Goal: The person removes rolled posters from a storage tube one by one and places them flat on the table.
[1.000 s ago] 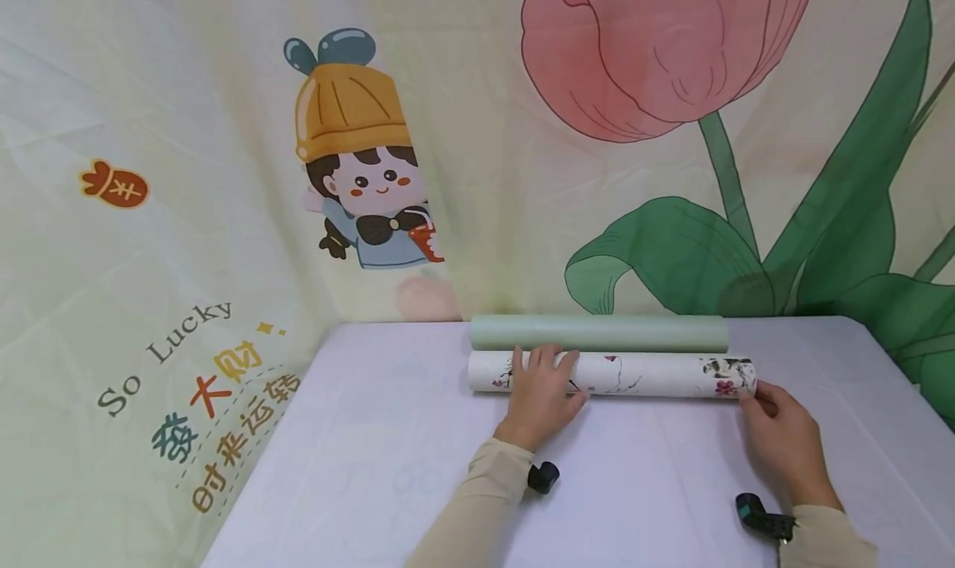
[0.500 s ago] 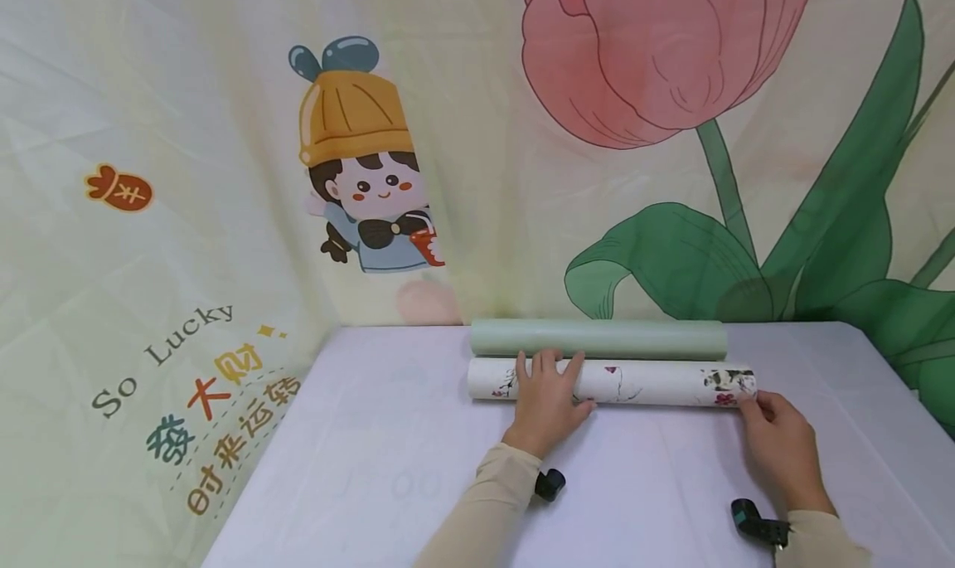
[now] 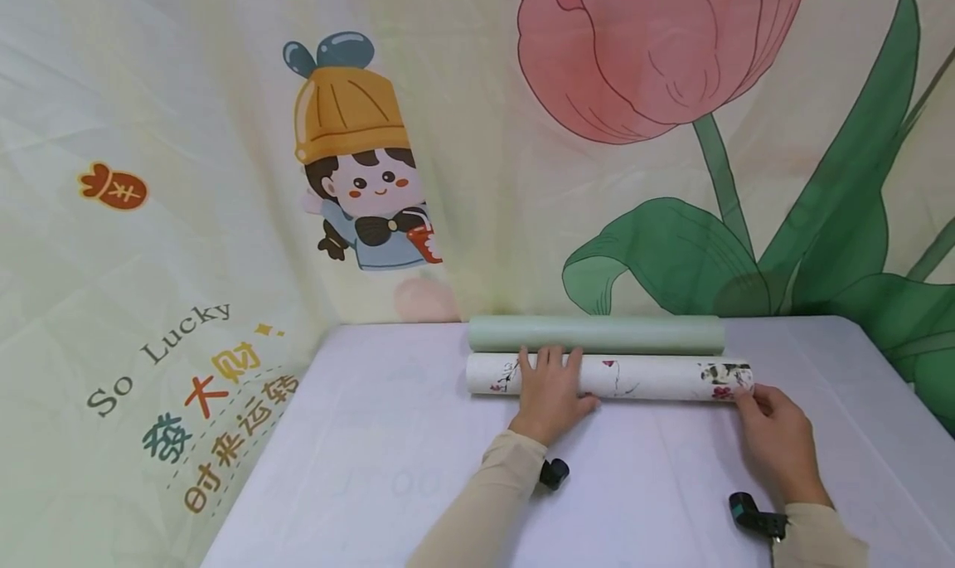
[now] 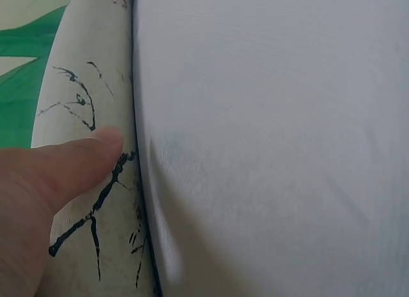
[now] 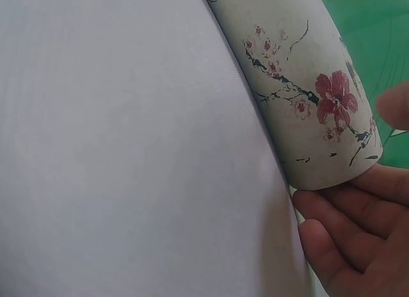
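A white roll (image 3: 656,378) printed with dark branches and pink-red blossoms lies across the table, seemingly of paper or wall covering. My left hand (image 3: 550,398) rests on its left part, fingers spread over the top and thumb toward the near side. In the left wrist view the thumb (image 4: 83,159) lies along the printed surface. At the right end is my right hand (image 3: 779,444). Its fingers (image 5: 358,214) touch the end rim in the right wrist view, while the thumb appears raised apart from the roll. Just behind lies a pale green roll (image 3: 597,334), parallel to the white one.
A white cloth covers the table (image 3: 388,435). Behind it hangs a printed backdrop (image 3: 477,178) with a large pink tulip, green leaves and a cartoon figure. A small black device (image 3: 753,514) is worn at each wrist.
The left hand has slid slightly to the right along the white roll. Both rolls stay in about the same place, and the right hand keeps its position at the end.
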`<state>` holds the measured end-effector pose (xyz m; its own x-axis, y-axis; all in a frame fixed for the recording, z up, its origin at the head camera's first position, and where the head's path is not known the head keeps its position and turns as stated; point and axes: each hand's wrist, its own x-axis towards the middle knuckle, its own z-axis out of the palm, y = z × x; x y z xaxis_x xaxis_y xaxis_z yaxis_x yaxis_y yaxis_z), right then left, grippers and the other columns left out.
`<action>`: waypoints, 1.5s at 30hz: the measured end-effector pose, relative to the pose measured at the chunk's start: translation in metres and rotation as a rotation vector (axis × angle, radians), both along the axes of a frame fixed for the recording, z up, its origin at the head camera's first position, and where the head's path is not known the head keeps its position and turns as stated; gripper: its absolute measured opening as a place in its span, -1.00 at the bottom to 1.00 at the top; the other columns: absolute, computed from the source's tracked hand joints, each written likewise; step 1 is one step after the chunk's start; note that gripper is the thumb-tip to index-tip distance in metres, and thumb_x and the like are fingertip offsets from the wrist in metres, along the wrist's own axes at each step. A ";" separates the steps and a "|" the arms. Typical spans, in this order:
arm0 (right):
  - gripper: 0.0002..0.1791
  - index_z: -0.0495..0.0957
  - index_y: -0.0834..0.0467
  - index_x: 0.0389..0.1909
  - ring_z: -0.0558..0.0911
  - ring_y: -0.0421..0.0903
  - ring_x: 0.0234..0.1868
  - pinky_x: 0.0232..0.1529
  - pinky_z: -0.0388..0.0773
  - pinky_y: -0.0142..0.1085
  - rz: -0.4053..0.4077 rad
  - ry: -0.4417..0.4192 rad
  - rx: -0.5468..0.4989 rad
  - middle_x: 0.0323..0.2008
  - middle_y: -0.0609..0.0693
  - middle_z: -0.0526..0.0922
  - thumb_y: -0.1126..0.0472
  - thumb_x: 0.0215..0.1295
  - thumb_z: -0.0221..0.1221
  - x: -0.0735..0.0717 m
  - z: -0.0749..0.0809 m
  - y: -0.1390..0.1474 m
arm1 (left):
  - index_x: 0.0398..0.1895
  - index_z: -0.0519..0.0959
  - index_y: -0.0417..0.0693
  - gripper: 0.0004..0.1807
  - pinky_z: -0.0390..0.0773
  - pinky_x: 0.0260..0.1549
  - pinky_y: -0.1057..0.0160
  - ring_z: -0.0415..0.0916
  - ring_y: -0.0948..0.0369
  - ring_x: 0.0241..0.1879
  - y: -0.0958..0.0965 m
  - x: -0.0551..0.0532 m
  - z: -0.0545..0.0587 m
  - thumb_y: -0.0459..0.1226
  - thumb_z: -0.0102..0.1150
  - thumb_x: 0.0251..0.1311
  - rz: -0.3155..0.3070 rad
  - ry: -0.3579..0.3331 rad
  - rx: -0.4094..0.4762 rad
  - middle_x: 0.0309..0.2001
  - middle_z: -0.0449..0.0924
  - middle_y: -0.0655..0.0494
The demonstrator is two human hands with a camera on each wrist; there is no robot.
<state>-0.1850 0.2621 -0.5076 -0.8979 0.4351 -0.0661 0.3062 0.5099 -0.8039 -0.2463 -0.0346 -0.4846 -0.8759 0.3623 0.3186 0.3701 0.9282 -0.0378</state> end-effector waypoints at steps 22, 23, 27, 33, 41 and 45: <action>-0.27 0.34 0.40 0.33 0.36 0.34 0.27 0.21 0.31 0.25 -0.010 0.033 -0.028 0.24 0.40 0.42 -0.18 0.55 -0.13 0.000 0.004 -0.007 | 0.25 0.53 0.21 -0.14 0.10 0.34 -0.25 0.45 0.10 0.16 -0.005 0.001 0.008 0.37 0.39 -0.12 0.014 -0.007 0.023 0.12 0.57 0.13; -0.27 0.35 0.39 0.33 0.36 0.34 0.28 0.21 0.32 0.25 -0.010 0.035 -0.029 0.25 0.39 0.42 -0.19 0.54 -0.12 0.000 0.004 -0.009 | 0.25 0.53 0.22 -0.14 0.10 0.34 -0.24 0.45 0.10 0.16 -0.007 0.001 0.007 0.37 0.39 -0.12 0.015 0.000 0.025 0.12 0.57 0.14; -0.27 0.37 0.39 0.31 0.39 0.33 0.26 0.21 0.33 0.23 -0.002 0.065 -0.036 0.22 0.39 0.44 -0.19 0.54 -0.10 0.001 0.005 -0.015 | 0.26 0.54 0.22 -0.14 0.11 0.34 -0.22 0.44 0.11 0.15 -0.013 0.003 0.006 0.36 0.41 -0.14 0.020 0.026 0.045 0.11 0.57 0.14; -0.26 0.40 0.39 0.25 0.45 0.29 0.18 0.11 0.40 0.18 0.010 0.099 -0.049 0.18 0.38 0.48 -0.23 0.49 -0.04 0.002 0.007 -0.020 | 0.21 0.58 0.20 -0.15 0.16 0.32 -0.21 0.47 0.09 0.12 -0.023 0.009 0.009 0.35 0.45 -0.19 0.015 0.085 0.074 0.06 0.59 0.15; -0.33 0.48 0.31 0.13 0.64 -0.01 -0.06 -0.24 0.47 -0.40 -0.009 0.128 -0.089 0.04 0.25 0.62 -0.25 0.45 0.02 0.004 0.011 -0.027 | 0.17 0.60 0.19 -0.13 0.22 0.30 -0.20 0.50 0.09 0.07 -0.031 0.017 0.011 0.36 0.48 -0.26 -0.001 0.157 0.096 0.02 0.61 0.16; -0.35 0.49 0.29 0.08 0.62 -0.28 -0.25 -0.31 0.46 -0.51 -0.008 0.142 -0.100 -0.02 0.22 0.66 -0.26 0.44 0.04 0.006 0.013 -0.028 | 0.17 0.61 0.19 -0.11 0.21 0.30 -0.20 0.51 0.09 0.06 -0.033 0.021 0.010 0.36 0.50 -0.30 -0.001 0.178 0.109 0.02 0.62 0.16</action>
<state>-0.1789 0.2337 -0.4950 -0.8979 0.4399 0.0176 0.1899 0.4232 -0.8859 -0.2255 -0.0680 -0.4743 -0.8019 0.3185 0.5055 0.3679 0.9299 -0.0023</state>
